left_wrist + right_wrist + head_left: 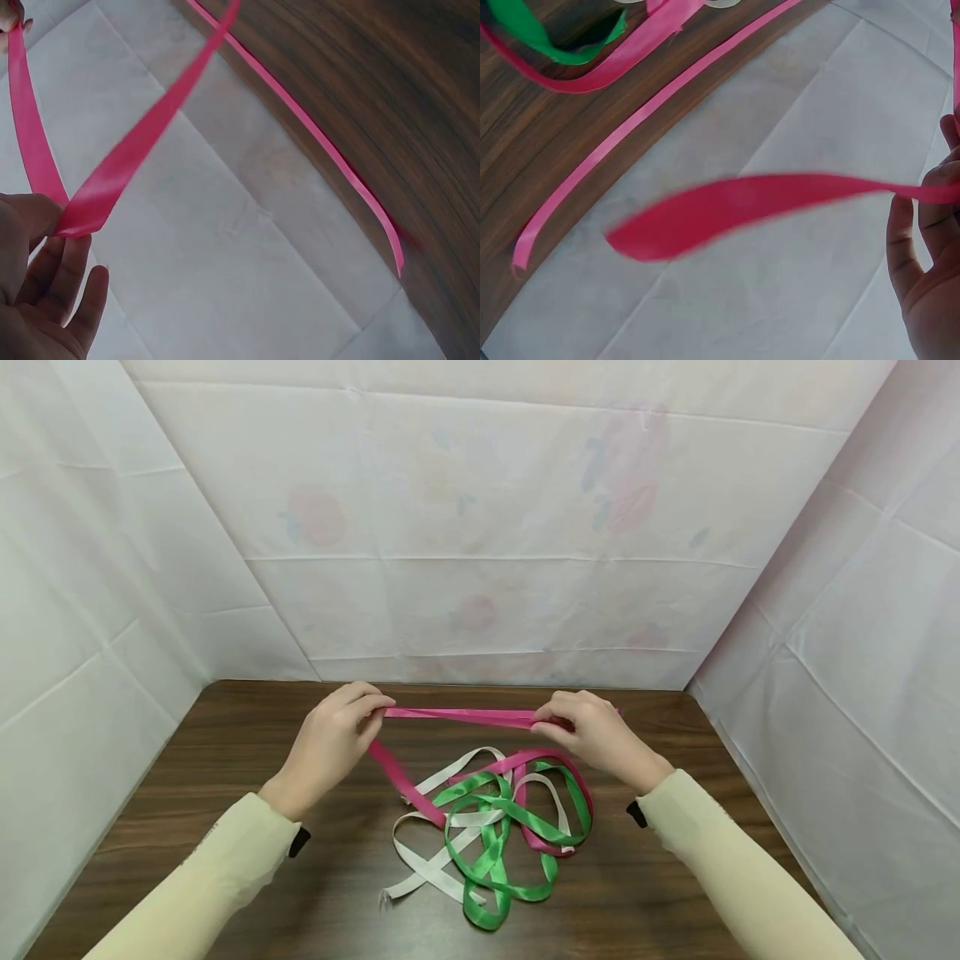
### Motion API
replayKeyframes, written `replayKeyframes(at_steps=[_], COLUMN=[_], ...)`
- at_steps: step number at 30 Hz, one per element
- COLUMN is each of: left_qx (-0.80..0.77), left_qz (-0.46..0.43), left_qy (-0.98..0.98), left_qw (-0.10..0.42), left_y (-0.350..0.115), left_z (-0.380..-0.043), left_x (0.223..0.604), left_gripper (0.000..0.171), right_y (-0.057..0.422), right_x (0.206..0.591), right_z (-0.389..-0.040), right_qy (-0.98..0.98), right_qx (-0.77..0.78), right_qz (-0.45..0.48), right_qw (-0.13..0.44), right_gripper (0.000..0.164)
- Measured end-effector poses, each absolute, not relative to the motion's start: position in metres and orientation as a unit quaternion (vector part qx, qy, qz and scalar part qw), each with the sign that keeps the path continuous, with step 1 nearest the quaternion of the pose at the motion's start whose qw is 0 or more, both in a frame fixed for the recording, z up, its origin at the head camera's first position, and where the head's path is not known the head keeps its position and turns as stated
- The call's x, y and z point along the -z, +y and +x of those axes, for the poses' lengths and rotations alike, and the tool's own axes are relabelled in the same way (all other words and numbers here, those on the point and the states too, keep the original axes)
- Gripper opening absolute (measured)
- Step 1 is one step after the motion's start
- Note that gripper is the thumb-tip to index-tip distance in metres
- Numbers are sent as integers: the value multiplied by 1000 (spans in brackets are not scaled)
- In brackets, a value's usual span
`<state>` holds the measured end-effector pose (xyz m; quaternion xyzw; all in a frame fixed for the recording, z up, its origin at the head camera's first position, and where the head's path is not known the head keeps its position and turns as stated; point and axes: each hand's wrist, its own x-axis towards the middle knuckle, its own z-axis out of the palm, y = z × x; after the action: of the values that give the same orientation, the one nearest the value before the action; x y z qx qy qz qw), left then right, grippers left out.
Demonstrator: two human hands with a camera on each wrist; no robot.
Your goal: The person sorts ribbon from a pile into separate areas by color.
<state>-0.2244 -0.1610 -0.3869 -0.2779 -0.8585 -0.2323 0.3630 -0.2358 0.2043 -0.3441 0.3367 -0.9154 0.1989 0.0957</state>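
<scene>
Can't really see our fingertips from the head view; our left hand (pixel 330 743) and right hand (pixel 600 735) both pinch the pink ribbon (pixel 461 716) tight, stretched above the wooden table (pixel 225 735); satiny green ribbon (pixel 491 852) and white ribbon (pixel 431 872) tangle underneath.

A ribbon (pixel 461 715) spans between both hands above the ribbon heap (pixel 491 827) on the table (pixel 225 727).

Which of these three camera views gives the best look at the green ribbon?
The head view: the whole green ribbon lies looped on the table, tangled with the white ribbon and the pink ribbon, below both hands. The right wrist view catches only a small piece of it at the top left corner. The left wrist view shows none of it.
</scene>
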Motion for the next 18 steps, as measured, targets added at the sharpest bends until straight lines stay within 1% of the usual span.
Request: replayKeyframes(at_steps=[18], left_qx=[226], left_qz=[-252], left_qy=[-865], left_qw=[371], left_y=[-184], left_z=[-223], left_x=[388], left_gripper=[23], right_y=[244], right_x=[364], right_z=[-237], right_qy=[-911], right_qx=[-218], right_qz=[323], right_qw=[131], right_gripper=[7])
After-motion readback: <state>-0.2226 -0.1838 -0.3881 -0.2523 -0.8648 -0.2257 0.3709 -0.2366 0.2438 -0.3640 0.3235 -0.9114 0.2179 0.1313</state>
